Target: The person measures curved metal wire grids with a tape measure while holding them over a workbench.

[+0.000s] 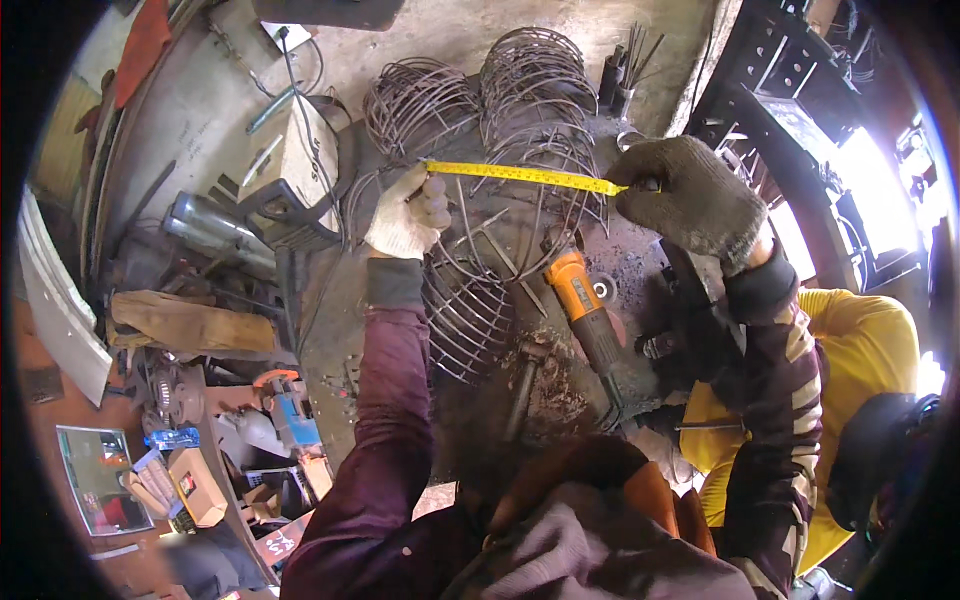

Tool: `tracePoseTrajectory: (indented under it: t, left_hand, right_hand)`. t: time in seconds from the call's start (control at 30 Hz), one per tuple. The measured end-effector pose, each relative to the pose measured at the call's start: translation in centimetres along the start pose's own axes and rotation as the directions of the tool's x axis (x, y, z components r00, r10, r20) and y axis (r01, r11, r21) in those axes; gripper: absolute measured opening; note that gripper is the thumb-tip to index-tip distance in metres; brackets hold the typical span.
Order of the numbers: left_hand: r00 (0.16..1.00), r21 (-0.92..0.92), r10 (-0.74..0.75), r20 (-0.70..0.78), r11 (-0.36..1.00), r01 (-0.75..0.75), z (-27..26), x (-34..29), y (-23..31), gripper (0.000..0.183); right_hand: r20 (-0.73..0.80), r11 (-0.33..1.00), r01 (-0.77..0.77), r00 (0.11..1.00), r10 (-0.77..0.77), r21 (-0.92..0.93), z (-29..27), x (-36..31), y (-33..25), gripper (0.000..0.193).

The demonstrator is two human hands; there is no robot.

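Note:
A yellow measuring tape (pixel 525 176) is stretched almost level between my two hands. My left hand (pixel 406 215), in a light knit glove, closes on its left end. At the other end my right hand (pixel 690 197), in a dark grey glove, is closed round the tape; that glove hides whatever lies inside it. Under the tape are bent metal rods (pixel 540 225) and a curved rod grille (pixel 465 320). An orange and black angle grinder (pixel 585 305) lies below the tape, nearer my right hand. A hammer (pixel 525 385) rests left of it.
Bundles of wire rings (pixel 420 105) stand behind the tape. A pale box-shaped machine (pixel 290 165) with cables is at the left. Thin rods stand in a holder (pixel 622 100) at the back. A person in yellow (pixel 860 340) is close on the right.

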State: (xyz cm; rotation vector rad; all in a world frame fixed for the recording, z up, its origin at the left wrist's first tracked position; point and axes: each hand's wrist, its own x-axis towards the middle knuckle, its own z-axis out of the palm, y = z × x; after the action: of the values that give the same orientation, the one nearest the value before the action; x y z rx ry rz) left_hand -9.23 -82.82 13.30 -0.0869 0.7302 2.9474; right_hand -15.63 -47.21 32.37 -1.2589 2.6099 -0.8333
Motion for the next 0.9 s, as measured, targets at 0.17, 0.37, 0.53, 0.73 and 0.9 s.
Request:
tracePoseTrajectory:
  t: [0.17, 0.37, 0.53, 0.73, 0.9]
  left_hand:
    - [0.993, -0.059, -0.052, 0.105, 0.997, 0.058, 0.3, 0.3, 0.1, 0.015]
    - [1.0, -0.029, -0.012, -0.017, 1.0, 0.012, 0.1, 0.4, 0.0, 0.019]
    - [0.999, 0.014, -0.002, 0.05, 1.0, 0.002, -0.3, 0.0, 0.4, 0.02]
    - [1.0, 0.023, 0.0, 0.0, 1.0, 0.0, 0.4, 0.3, -0.2, 0.019]
    - [0.996, 0.068, 0.053, -0.065, 0.997, -0.048, 0.5, -0.2, 0.0, 0.019]
  right_hand:
    - [0.008, 0.995, -0.033, 0.999, 0.034, -0.092, 0.6, 0.8, 2.6, 0.024]
    - [-0.039, 0.977, -0.074, 0.997, 0.067, -0.202, 1.8, 2.5, 4.6, 0.025]
    - [-0.012, 0.979, -0.081, 0.997, 0.081, -0.189, 2.1, 3.4, 4.9, 0.026]
    - [-0.039, 0.979, -0.074, 0.997, 0.068, -0.191, 2.7, 4.0, 6.0, 0.025]
    - [-0.056, 0.987, 0.007, 0.998, -0.016, -0.158, 3.2, 4.5, 6.8, 0.025]
